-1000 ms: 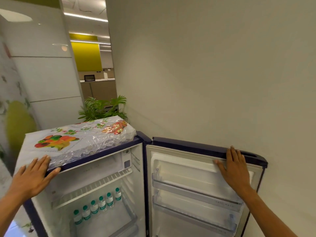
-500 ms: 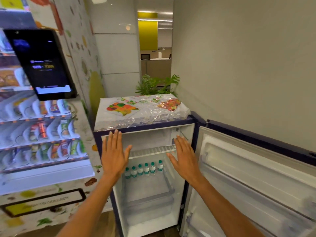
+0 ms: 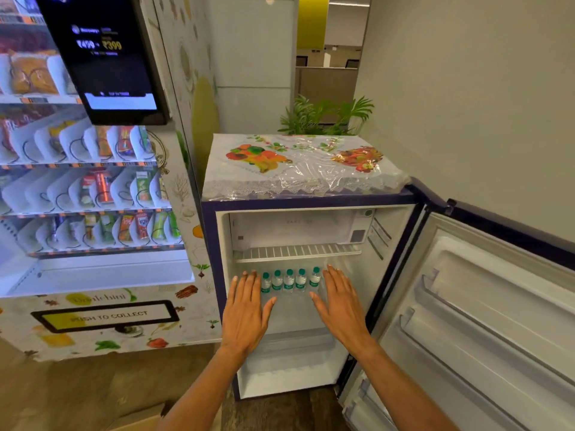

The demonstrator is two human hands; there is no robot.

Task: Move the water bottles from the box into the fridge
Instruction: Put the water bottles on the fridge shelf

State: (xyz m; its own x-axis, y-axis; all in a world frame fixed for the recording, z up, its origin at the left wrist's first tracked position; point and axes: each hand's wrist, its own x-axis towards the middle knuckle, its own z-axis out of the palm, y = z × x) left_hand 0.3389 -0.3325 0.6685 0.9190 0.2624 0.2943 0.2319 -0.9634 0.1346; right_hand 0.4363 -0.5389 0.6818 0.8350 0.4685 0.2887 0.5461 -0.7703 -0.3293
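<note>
**Operator:** What has shifted since the frame before?

**Guide:** Both of your hands sit lower in the frame than they did. They are level now with the bottle row, not with the freezer compartment. Your left hand (image 3: 245, 315) and right hand (image 3: 340, 309) are flat, fingers straight and slightly spread, holding nothing. They flank the water bottles (image 3: 289, 279), five green-capped ones upright in a row at frame centre. The row stands on the shelf under the wire rack (image 3: 295, 252) of the fridge (image 3: 311, 201).

**Operator:** Are my fingers touching them?

**Guide:** That cannot be told; your left fingertips (image 3: 252, 281) overlap the end bottle in this view. What looks like the box (image 3: 140, 415), a cardboard corner at the lower left edge, lies well apart.

**Operator:** What could go wrong?

**Guide:** Most likely a topple. The bottles stand close together, so a nudge from either hand at an end may knock the row down. The open door (image 3: 485, 290) at right may also swing in on your right arm.
</note>
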